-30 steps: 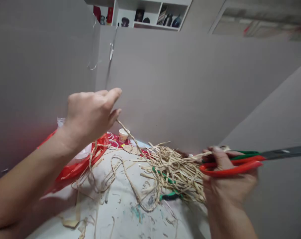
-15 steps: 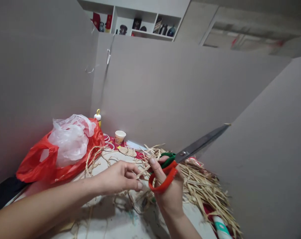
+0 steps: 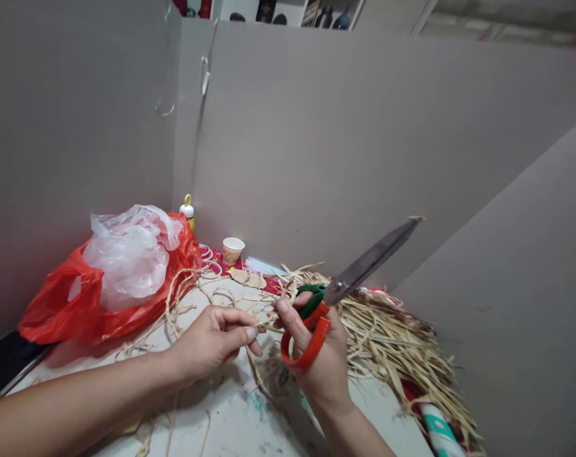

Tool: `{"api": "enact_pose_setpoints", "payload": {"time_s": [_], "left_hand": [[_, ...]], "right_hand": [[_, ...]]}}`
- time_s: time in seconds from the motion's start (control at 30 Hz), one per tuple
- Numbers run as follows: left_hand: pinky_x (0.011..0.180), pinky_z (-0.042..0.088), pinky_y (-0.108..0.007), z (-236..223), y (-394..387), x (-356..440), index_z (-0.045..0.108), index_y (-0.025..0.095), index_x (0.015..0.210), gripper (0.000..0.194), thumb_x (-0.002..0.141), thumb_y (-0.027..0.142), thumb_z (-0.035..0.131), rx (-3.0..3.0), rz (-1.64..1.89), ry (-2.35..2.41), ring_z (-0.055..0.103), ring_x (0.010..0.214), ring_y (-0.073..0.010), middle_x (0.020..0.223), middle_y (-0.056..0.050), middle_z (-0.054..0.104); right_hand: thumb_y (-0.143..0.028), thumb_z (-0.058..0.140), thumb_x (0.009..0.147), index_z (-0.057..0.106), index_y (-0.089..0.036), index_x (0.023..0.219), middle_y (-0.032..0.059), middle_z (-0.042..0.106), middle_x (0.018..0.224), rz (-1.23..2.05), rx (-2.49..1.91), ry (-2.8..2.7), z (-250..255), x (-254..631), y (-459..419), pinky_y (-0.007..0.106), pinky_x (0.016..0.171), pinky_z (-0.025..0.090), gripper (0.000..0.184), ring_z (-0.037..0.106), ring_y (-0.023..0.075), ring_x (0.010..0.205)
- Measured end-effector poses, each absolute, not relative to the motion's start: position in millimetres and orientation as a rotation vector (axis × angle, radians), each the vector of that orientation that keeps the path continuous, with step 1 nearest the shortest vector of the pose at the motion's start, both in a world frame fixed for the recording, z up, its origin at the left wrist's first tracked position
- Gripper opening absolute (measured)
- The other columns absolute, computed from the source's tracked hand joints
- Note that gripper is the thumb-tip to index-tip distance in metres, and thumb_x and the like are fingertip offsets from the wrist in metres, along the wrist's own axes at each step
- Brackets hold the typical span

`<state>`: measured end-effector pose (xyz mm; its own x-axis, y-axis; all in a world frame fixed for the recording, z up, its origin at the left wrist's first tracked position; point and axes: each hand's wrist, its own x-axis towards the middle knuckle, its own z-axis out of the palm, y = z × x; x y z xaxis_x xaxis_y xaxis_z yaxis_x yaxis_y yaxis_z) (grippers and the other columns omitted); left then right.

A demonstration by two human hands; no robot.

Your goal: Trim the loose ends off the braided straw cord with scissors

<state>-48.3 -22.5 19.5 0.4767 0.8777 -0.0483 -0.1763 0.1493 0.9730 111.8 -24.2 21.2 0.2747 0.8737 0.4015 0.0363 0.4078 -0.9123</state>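
My right hand [image 3: 319, 365] grips a pair of scissors [image 3: 345, 292] with red and green handles; the closed blades point up and to the right. My left hand [image 3: 216, 339] is just left of it, low over the table, fingers pinched on a thin tan raffia strand [image 3: 261, 312] that also meets my right thumb. A tangled heap of raffia strips [image 3: 392, 346] lies to the right of my hands. Twisted raffia cord [image 3: 176, 298] loops over the white table [image 3: 230, 419] near the bags.
A red plastic bag [image 3: 78, 311] with a clear bag [image 3: 126, 251] on top sits at the left. A paper cup [image 3: 232, 250], a small yellow bottle [image 3: 188, 209] and white rings stand by the grey partition walls. A striped roll [image 3: 437, 431] lies at the lower right.
My left hand dropped from high above the table to beside my right hand, pinching the strand. The scissors swung from pointing right to angled upward and moved left.
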Motion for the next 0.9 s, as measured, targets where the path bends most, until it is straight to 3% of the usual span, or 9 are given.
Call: {"api": "enact_pose_setpoints", "payload": {"time_s": [0.13,0.4,0.67,0.9], "left_hand": [[0.039,0.022,-0.019,10.0,-22.4,-47.2,0.063,0.012,0.090,0.033,0.074,0.040,0.067,1.094,0.883,0.745,0.037,0.039,-0.0026,0.072,-0.005,0.068],[0.038,0.015,-0.018,-2.0,-14.3,-50.2,0.060,0.014,0.086,0.023,0.077,0.035,0.065,0.979,0.827,0.606,0.030,0.037,-0.0012,0.066,-0.001,0.063],[0.038,0.009,-0.020,-2.9,-10.2,-52.6,0.061,0.016,0.086,0.026,0.074,0.038,0.068,0.896,0.789,0.687,0.020,0.038,-0.0024,0.048,0.009,0.040],[0.040,0.011,-0.021,-8.4,-7.5,-53.0,0.065,0.016,0.096,0.032,0.072,0.036,0.071,0.899,0.839,0.671,0.020,0.038,-0.0030,0.043,0.011,0.033]], "right_hand": [[-0.038,0.072,0.072,0.049,-0.022,0.087,-0.0040,0.059,0.071,0.782,-1.054,-1.172,9.5,110.9,-21.9,0.024,0.054,0.046,0.032,0.058,0.0114,0.057],[-0.039,0.074,0.070,0.051,-0.021,0.086,-0.0023,0.062,0.070,0.867,-1.125,-1.147,2.6,108.9,-16.8,0.023,0.054,0.046,0.034,0.057,0.0109,0.056],[-0.037,0.075,0.069,0.051,-0.021,0.085,-0.0001,0.066,0.077,1.050,-1.011,-1.025,-4.7,107.7,-8.3,0.024,0.052,0.048,0.033,0.060,0.0121,0.058],[-0.037,0.077,0.066,0.050,-0.020,0.085,-0.0050,0.060,0.065,0.993,-1.099,-1.057,-7.2,109.5,-6.6,0.021,0.050,0.048,0.036,0.059,0.0101,0.052]]}}
